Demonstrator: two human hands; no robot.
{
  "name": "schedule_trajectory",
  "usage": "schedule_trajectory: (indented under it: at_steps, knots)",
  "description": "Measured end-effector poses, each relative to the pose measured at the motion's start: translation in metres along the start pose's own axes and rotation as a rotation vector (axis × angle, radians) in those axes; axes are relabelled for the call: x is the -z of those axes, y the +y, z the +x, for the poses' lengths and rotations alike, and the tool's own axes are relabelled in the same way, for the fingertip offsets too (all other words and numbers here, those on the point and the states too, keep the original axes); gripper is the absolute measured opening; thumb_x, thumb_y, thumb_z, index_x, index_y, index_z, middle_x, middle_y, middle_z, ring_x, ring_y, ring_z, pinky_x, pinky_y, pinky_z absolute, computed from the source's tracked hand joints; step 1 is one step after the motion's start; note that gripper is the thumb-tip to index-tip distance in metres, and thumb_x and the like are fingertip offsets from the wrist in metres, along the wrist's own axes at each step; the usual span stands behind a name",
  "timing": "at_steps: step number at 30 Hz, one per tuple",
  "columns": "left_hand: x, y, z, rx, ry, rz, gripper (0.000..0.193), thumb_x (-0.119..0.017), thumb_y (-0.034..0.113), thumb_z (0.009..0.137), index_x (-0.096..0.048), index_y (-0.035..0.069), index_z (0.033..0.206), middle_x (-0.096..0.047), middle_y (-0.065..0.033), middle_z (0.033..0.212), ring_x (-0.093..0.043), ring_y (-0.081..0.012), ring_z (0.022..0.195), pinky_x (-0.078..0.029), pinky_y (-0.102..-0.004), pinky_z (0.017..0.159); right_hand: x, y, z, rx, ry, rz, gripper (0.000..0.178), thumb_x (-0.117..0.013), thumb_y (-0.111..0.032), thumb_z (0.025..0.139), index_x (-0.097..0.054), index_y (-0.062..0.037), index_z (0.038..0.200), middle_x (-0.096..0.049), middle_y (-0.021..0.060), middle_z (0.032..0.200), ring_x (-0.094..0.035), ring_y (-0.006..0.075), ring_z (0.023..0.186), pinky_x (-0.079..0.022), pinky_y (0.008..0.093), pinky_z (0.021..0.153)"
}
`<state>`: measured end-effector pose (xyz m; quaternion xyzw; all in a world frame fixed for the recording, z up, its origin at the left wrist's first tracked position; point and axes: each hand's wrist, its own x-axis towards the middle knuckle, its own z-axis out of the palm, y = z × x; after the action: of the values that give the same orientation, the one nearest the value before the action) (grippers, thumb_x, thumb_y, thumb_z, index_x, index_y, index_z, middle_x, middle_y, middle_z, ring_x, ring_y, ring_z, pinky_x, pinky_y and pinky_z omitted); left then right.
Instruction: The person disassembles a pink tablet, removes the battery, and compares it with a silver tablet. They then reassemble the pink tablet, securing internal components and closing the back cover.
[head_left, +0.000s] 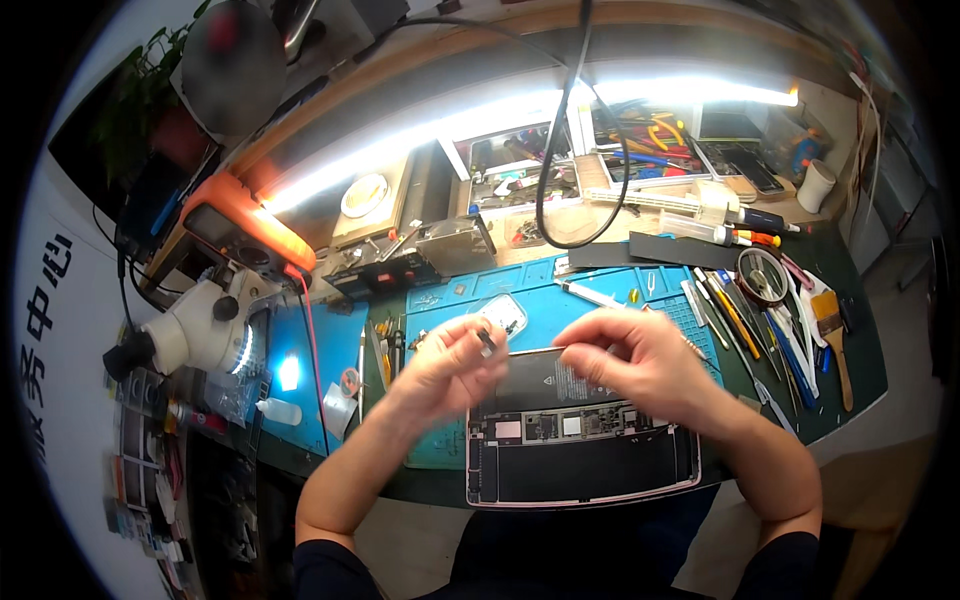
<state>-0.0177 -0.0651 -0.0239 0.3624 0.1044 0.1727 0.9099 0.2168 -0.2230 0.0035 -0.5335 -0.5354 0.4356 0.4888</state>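
An opened tablet (590, 472) with a pinkish frame lies at the near edge of the bench, its black batteries and a strip of circuit board (572, 425) exposed. Above its far left corner, my left hand (450, 365) pinches a small dark part (487, 342) with a light face; its exact kind is too small to tell. My right hand (640, 360) hovers over the tablet's far right side, thumb and forefinger closed together. Whatever sits between those fingertips, if anything, cannot be made out. A small clear dish (502, 314) with tiny bits stands just beyond my hands.
A blue work mat (440, 300) lies under the tablet. To the left are a white microscope (195, 325), an orange multimeter (250, 225) and a small bottle (280, 410). Tweezers, a brush (830, 318) and a tape roll (762, 275) lie right. A black cable loop (545, 215) hangs ahead.
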Motion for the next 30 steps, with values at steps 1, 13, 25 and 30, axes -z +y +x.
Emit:
schedule_trajectory:
  at_steps: [1, 13, 25, 30]
  knots:
    - [-0.008, -0.011, -0.002, 0.006, 0.041, -0.012, 0.025, -0.080, 0.024, 0.098, -0.068, 0.008, 0.112, -0.065, -0.0009, 0.103, -0.048, -0.0093, 0.081, -0.045, -0.0249, 0.074, -0.010, 0.003, -0.002, -0.006, -0.030, 0.118, 0.025, -0.072, -0.019, 0.102, -0.074, -0.0001, 0.118, -0.077, 0.0055, 0.096, -0.068, 0.0083, 0.083, -0.056, 0.0272, 0.073]
    - [-0.037, -0.053, -0.022, 0.110, 0.130, -0.013, 0.032, -0.073, 0.035, 0.102, -0.068, 0.009, 0.120, -0.071, -0.0076, 0.115, -0.066, -0.0224, 0.109, -0.049, -0.0402, 0.103, -0.026, 0.015, -0.005, -0.320, -0.238, 0.646, 0.031, -0.074, -0.028, 0.102, -0.073, 0.0016, 0.111, -0.075, 0.0083, 0.099, -0.069, 0.0102, 0.081, -0.060, 0.0251, 0.071]
    - [-0.037, -0.057, -0.022, 0.105, 0.146, -0.051, 0.023, -0.071, 0.029, 0.104, -0.069, 0.008, 0.116, -0.070, -0.0064, 0.110, -0.066, -0.0201, 0.105, -0.051, -0.0379, 0.100, -0.025, 0.017, -0.005, -0.374, -0.243, 0.699, 0.027, -0.071, -0.026, 0.103, -0.072, 0.0006, 0.108, -0.073, 0.0062, 0.095, -0.067, 0.0090, 0.077, -0.058, 0.0243, 0.070]
    - [-0.030, -0.062, -0.025, -0.003, 0.153, -0.028, 0.014, -0.071, 0.018, 0.104, -0.069, 0.011, 0.116, -0.071, -0.0042, 0.113, -0.066, -0.0163, 0.105, -0.053, -0.0347, 0.096, -0.026, 0.019, -0.005, -0.343, -0.208, 0.652, 0.029, -0.071, -0.027, 0.103, -0.072, 0.0015, 0.109, -0.073, 0.0062, 0.094, -0.067, 0.0095, 0.078, -0.059, 0.0255, 0.070]
